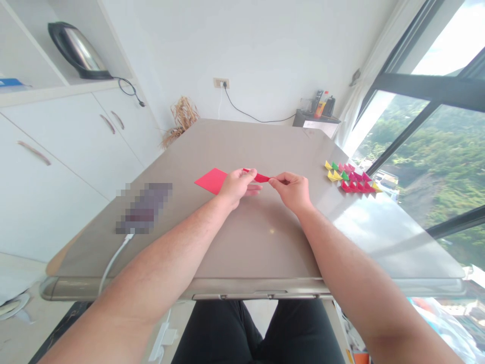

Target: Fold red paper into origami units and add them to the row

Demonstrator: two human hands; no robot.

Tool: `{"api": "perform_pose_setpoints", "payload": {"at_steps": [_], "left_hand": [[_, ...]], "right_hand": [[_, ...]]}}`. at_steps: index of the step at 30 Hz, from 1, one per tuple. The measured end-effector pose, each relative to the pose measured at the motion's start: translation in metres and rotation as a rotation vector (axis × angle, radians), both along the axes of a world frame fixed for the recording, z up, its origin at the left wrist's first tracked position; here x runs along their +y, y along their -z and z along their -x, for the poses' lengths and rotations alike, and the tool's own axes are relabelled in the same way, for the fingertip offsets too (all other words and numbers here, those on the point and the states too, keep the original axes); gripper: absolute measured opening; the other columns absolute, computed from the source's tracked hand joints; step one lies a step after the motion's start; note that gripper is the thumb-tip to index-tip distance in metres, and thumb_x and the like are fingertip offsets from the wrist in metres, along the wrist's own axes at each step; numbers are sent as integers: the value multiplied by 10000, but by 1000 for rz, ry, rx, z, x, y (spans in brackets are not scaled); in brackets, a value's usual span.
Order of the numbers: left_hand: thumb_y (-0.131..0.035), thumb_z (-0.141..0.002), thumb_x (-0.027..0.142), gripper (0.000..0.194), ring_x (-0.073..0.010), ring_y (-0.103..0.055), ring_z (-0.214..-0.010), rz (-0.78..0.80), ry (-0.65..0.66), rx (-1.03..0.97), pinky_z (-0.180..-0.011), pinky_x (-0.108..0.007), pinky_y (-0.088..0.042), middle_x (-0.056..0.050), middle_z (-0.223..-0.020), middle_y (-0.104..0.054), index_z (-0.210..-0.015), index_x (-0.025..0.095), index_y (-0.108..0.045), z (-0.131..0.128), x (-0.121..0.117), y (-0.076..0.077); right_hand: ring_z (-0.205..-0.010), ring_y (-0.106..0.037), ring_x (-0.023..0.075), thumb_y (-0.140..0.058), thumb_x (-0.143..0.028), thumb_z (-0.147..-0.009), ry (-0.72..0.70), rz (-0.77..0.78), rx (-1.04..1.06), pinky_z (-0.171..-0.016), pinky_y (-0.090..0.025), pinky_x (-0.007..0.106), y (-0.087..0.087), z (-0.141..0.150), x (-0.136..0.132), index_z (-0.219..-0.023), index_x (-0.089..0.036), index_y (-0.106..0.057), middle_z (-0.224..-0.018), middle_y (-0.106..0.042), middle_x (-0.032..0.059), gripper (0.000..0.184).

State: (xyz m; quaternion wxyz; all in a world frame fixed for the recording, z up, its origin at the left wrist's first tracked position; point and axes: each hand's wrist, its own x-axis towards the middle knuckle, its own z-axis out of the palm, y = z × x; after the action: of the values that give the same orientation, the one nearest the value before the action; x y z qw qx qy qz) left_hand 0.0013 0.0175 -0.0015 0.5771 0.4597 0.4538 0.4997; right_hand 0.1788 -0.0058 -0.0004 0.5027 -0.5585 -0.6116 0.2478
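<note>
A narrow piece of folded red paper [261, 178] is stretched between my two hands, just above the table. My left hand [237, 187] pinches its left end between thumb and fingers, with the lower fingers reaching out beneath it. The right end is gripped by the thumb and fingertips of my right hand [291, 188]. A flat pinkish-red sheet of paper [210, 180] lies on the table to the left, partly covered by my left hand. Small folded paper pieces [356, 185] in yellow, green, pink and dark red stand in rows at the right.
The grey-brown table [242, 242] spans the view. At its left a blurred-out dark device [144, 208] has a white cable [113, 260] running over the front edge. Dried stalks [184, 119] and a small cabinet with bottles [318, 121] stand beyond the far edge; windows are on the right.
</note>
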Motion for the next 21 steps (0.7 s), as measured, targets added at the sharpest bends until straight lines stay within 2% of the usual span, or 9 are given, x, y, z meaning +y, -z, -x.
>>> {"api": "perform_pose_setpoints", "payload": {"at_steps": [2,6,12,17,21], "left_hand": [[-761,-830,471,366,-234,-759,-807,0,38,-77,-758,-397,-626,-105,-980,-732,-978,165,-626,-2,-1,1],[-790,-821,381,347,-197,-755,-823,-39,7,-149,-836,-406,-620,-82,-1017,-719,-1029,162,-620,-2,0,1],[-796,-806,384,390,-215,-745,-860,-96,54,11,-748,-375,-626,-129,-1194,-708,-1106,164,-678,-3,-5,-2],[-816,-789,359,540,-266,-724,-995,-124,142,64,-794,-409,-629,-165,-1311,-670,-1264,152,-666,-3,-10,-3],[-818,-783,320,590,-281,-721,-1009,-129,176,83,-830,-448,-624,-183,-1376,-633,-1320,148,-645,-1,-9,-2]], "right_hand": [[-648,-592,164,-712,-375,-755,-55,3,-24,-628,-458,300,0,3,-3,-734,-219,-761,-711,-713,18,165],[-713,-640,173,-711,-376,-768,-177,6,-40,-680,-479,302,-1,6,-7,-834,-225,-784,-812,-751,27,180],[-658,-573,148,-700,-441,-795,-222,43,-9,-637,-433,287,-2,3,-5,-780,-204,-767,-710,-703,15,247],[-636,-536,139,-746,-445,-764,-303,123,51,-617,-408,287,-1,-1,-2,-754,-190,-742,-670,-667,7,255],[-637,-548,147,-766,-479,-754,-350,164,92,-618,-418,294,-1,-2,-2,-771,-190,-741,-665,-663,11,290]]}}
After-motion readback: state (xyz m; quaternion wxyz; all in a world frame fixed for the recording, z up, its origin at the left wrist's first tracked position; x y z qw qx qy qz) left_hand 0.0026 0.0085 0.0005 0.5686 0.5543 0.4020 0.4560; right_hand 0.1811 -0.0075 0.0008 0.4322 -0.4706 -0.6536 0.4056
